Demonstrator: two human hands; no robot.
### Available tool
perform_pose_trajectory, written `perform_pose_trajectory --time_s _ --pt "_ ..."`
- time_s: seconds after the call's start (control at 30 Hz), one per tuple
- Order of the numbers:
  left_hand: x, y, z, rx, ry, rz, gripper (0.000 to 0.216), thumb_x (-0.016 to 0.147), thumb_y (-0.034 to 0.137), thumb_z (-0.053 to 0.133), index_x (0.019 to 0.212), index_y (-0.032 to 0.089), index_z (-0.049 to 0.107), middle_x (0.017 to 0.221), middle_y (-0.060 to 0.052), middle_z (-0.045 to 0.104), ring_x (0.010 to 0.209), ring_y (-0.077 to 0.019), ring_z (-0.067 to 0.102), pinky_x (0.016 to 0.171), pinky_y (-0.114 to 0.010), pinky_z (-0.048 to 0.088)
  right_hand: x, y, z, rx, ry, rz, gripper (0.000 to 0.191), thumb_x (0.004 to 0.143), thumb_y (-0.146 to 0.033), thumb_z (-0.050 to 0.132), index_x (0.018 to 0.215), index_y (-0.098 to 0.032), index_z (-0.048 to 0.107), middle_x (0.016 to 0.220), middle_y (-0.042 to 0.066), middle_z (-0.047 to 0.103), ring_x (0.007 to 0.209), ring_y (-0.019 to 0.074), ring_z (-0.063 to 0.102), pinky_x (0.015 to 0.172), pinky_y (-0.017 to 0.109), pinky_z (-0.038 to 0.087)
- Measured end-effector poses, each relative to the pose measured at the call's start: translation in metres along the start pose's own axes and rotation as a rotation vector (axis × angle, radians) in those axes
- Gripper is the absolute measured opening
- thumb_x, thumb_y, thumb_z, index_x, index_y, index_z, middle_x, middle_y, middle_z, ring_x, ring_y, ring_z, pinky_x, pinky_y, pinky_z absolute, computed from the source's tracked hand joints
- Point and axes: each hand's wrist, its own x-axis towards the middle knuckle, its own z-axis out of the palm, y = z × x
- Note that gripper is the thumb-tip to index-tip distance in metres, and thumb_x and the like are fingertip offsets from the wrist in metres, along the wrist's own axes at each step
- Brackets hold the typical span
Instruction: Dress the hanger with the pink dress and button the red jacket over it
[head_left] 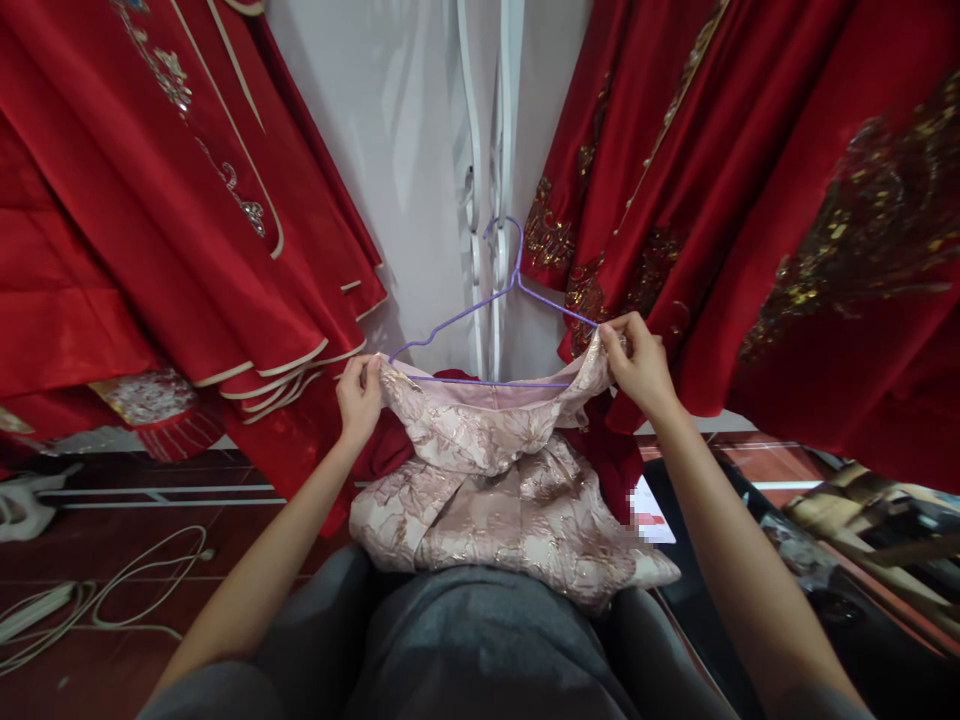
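Observation:
A pale pink brocade dress with a shiny floral pattern hangs on a purple hanger, its skirt spread over my lap. My left hand pinches the dress's upper edge at the hanger's left end. At the opposite end, my right hand is closed on the other upper corner of the dress, beside the hanger's tip. The hanger's hook points up and away from me, in front of the white panels. Its lower bar crosses the open neckline. Some of the fingertips are hidden behind the cloth.
Red garments with pale piping hang at left, and red garments with gold embroidery at right. White panels stand between them. A white cable lies on the brown floor at lower left. A white card shows beside the dress.

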Motion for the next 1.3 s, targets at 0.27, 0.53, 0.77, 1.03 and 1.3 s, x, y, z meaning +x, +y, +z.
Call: perform_pose_trajectory --time_s 0.27,0.53,0.77,1.03,1.3 --pt "0.043 0.060 0.021 0.028 -0.353 0.234 0.034 0.091 0.046 0.048 0.086 0.018 0.067 0.083 -0.003 0.065 0.078 -0.0162 0.058 0.075 -0.025 0.045 -0.003 0.003 0.003 -0.046 -0.003 0.027 0.028 0.092 -0.048 0.043 0.090 -0.023 0.055 0.073 0.002 0.061 0.069 0.0207 0.058 0.080 0.039 0.043" --pt "0.065 -0.008 0.005 -0.129 -0.606 -0.111 0.049 0.087 0.057 0.042 0.082 0.016 0.069 0.082 -0.008 0.071 0.080 -0.0203 0.064 0.078 -0.031 0.051 -0.002 0.006 0.008 0.007 -0.009 0.041 0.029 0.090 -0.050 0.045 0.087 -0.022 0.054 0.070 0.000 0.060 0.062 0.0174 0.054 0.070 0.031 0.042" --pt "0.029 -0.054 0.005 0.016 -0.886 -0.231 0.017 0.056 0.031 0.074 0.062 0.020 0.063 0.068 -0.002 0.067 0.070 -0.0183 0.062 0.073 -0.029 0.050 -0.001 0.007 0.006 0.018 -0.025 0.038 0.028 0.090 -0.049 0.045 0.086 -0.023 0.053 0.072 0.001 0.062 0.064 0.0175 0.055 0.069 0.031 0.042" --pt "0.105 -0.013 0.007 -0.186 -0.278 -0.190 0.019 0.080 0.031 0.052 0.065 0.018 0.050 0.068 0.001 0.056 0.073 -0.0136 0.057 0.077 -0.025 0.046 0.003 0.011 0.008 0.048 -0.039 0.093 0.026 0.088 -0.048 0.049 0.083 -0.023 0.053 0.065 -0.001 0.059 0.060 0.0168 0.054 0.061 0.029 0.040" --pt "0.098 0.117 -0.036 -0.176 -0.440 0.153 0.017 0.083 0.031 0.057 0.077 0.015 0.057 0.074 0.002 0.053 0.076 -0.0112 0.053 0.076 -0.025 0.044 0.023 0.003 -0.016 0.198 -0.314 0.267 0.037 0.081 -0.052 0.056 0.063 -0.020 0.056 0.054 -0.001 0.054 0.051 0.0140 0.048 0.051 0.027 0.038"
